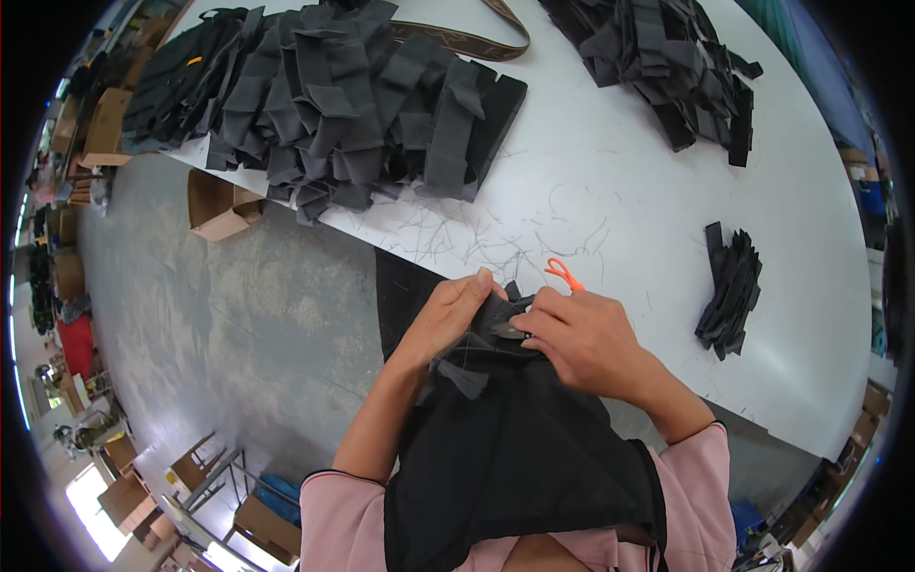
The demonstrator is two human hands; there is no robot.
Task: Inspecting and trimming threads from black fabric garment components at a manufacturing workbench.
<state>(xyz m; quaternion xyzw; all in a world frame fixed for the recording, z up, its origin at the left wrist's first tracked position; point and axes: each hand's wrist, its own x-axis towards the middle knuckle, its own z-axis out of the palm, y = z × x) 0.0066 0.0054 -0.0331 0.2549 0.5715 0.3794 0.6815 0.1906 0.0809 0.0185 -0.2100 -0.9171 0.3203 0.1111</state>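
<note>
Close to the table's near edge, my left hand (452, 316) pinches a dark grey fabric piece (465, 377) that hangs down over my black apron (524, 448). My right hand (589, 338) is closed around a pair of thread snips (564, 275). An orange loop sticks out above its fingers, and the metal blades point left against the fabric between the two hands. Whether the blades are parted is too small to tell. Part of the fabric is hidden behind my left fingers.
Black and grey fabric pieces form a big heap (353, 114) on the white table (629, 205). A second pile (667, 67) lies far right, a small bundle (730, 294) nearer. Loose threads and a patterned strap (457, 40) lie there too. A cardboard box (221, 205) stands below the table's left edge.
</note>
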